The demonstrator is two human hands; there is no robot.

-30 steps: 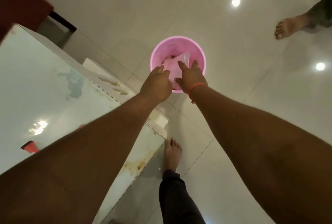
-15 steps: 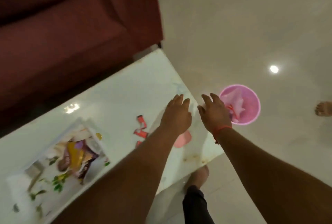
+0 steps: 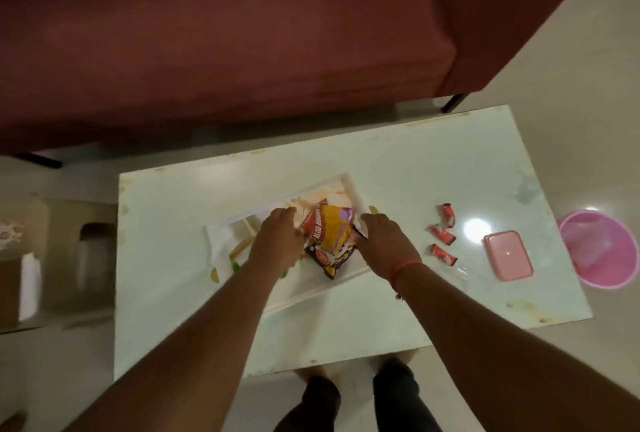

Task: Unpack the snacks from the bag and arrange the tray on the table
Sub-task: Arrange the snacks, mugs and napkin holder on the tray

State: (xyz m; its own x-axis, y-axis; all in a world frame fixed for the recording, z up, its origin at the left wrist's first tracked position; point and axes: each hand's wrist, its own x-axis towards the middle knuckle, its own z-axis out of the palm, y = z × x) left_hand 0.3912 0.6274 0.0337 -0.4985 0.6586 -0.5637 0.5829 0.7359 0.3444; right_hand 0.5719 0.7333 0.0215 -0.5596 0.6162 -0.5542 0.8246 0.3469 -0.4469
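A white tray (image 3: 352, 193) with a floral print lies tilted in the middle of the white table (image 3: 398, 168). On it lie an orange and red snack packet (image 3: 331, 230) and a dark brown packet (image 3: 329, 260) under it. My left hand (image 3: 277, 241) is at the orange packet's left edge, fingers curled down. My right hand (image 3: 384, 241) is at its right edge, by the tray's right rim. Blur hides whether either hand grips the packet. Three small red-wrapped candies (image 3: 443, 235) lie right of the tray.
A pink lidded box (image 3: 508, 255) sits near the table's right end. On the floor beyond that end stands a pink bucket (image 3: 601, 248) with a crumpled plastic bag inside. A maroon sofa (image 3: 242, 33) runs behind the table. A cardboard box (image 3: 52, 258) sits left.
One second ago both hands dropped a plastic bag into the pink bucket. They have since swung left across the table and now flank the snack packets on the tray.
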